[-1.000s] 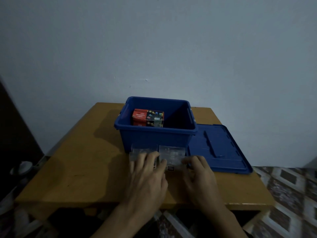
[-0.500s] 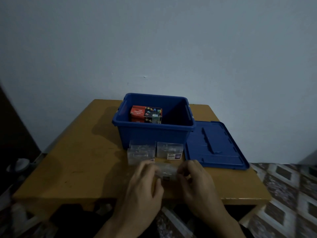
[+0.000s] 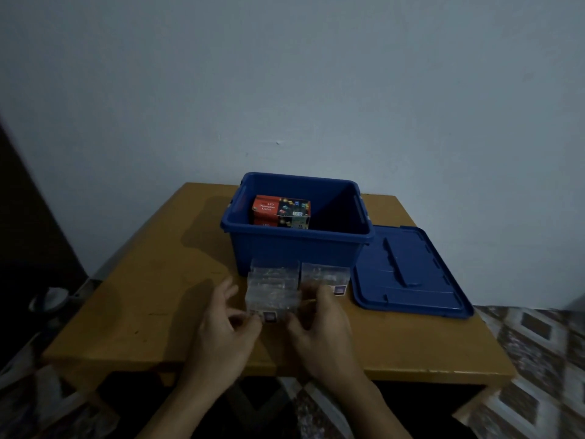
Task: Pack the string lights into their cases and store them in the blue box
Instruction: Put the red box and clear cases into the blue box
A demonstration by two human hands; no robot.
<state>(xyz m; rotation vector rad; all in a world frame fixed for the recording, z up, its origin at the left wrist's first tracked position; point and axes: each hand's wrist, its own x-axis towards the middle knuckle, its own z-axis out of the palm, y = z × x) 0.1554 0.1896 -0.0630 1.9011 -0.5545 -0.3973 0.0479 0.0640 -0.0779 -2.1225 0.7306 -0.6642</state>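
Altogether three clear cases [image 3: 273, 297], one red carton [image 3: 280, 211].

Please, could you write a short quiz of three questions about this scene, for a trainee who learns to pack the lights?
1. True or false: the blue lid lies on the table, to the right of the blue box.
2. What is inside the blue box? A) a red carton B) a bottle C) a cup
3. Fill in: the front clear case is held by ____ hands.
Key: 1 true; 2 A; 3 both, the left hand and the right hand.
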